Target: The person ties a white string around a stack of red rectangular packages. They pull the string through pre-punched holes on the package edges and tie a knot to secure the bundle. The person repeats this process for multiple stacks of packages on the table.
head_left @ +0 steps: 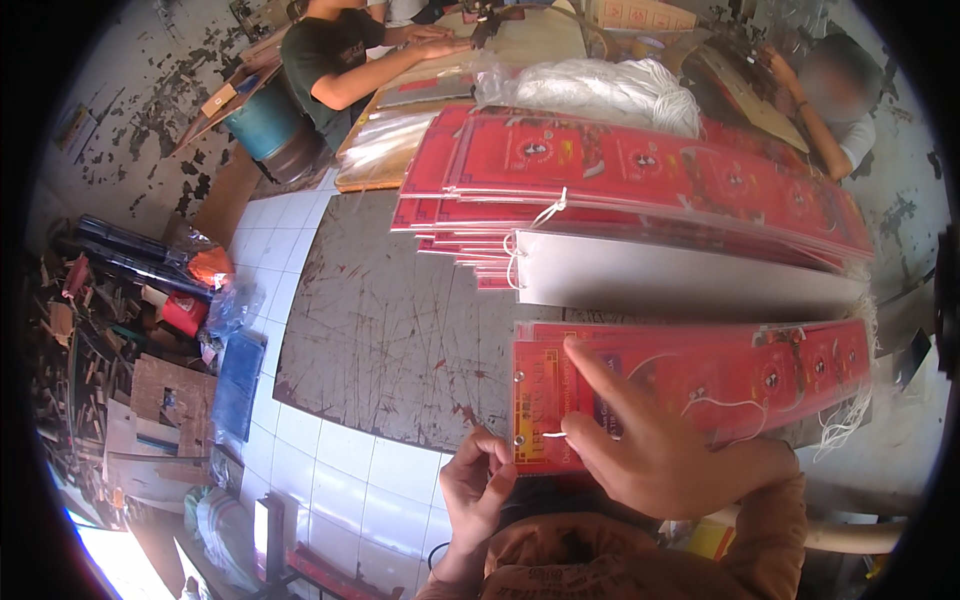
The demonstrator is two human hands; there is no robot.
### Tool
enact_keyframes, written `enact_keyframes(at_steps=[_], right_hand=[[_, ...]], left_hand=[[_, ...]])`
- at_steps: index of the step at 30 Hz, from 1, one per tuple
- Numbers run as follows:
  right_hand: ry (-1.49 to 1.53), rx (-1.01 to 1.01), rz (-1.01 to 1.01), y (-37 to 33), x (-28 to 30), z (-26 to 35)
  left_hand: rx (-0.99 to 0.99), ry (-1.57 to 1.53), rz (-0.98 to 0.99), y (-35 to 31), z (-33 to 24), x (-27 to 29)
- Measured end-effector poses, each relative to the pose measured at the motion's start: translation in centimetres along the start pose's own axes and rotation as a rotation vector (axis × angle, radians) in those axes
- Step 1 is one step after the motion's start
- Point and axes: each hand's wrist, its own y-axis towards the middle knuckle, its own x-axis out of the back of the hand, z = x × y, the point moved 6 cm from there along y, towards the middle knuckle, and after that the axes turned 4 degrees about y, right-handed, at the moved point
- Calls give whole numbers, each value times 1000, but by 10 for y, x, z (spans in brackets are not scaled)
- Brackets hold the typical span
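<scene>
The red panel (690, 370) lies at the near edge of the bench (390, 320), fingers of the left hand (475, 487) curled at its corner, the right hand's (660, 455) partly spread above, any grip indeterminable; a slack hold could let the white cord (552, 434) miss the eyelet (519, 440).

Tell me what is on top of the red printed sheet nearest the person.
White cord and the right hand are over that red printed sheet. The hand covers part of the print, which cannot be seen.

Red strip (690, 372) partly hidden by right fingers (605, 385), far-right head (843, 80) blurred, co-worker (335, 62) cut off above
</scene>
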Motion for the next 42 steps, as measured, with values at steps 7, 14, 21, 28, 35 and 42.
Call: enact_keyframes(at_steps=[7, 14, 21, 28, 35, 42], right_hand=[[-45, 40, 31, -7, -18, 10], [-133, 111, 12, -3, -20, 15], [-155, 143, -19, -3, -23, 16], [-177, 133, -9, 0, -23, 19], [-304, 145, 8, 0, -30, 20], [-317, -71, 292, -11, -16, 7]], left_hand=[[-7, -325, 111, -6, 10, 4], [60, -163, 67, -12, 24, 12], [5, -158, 101, -11, 21, 10], [37, -162, 89, -11, 21, 11], [-6, -127, -33, -8, 24, 12], [155, -752, -650, 5, 21, 16]])
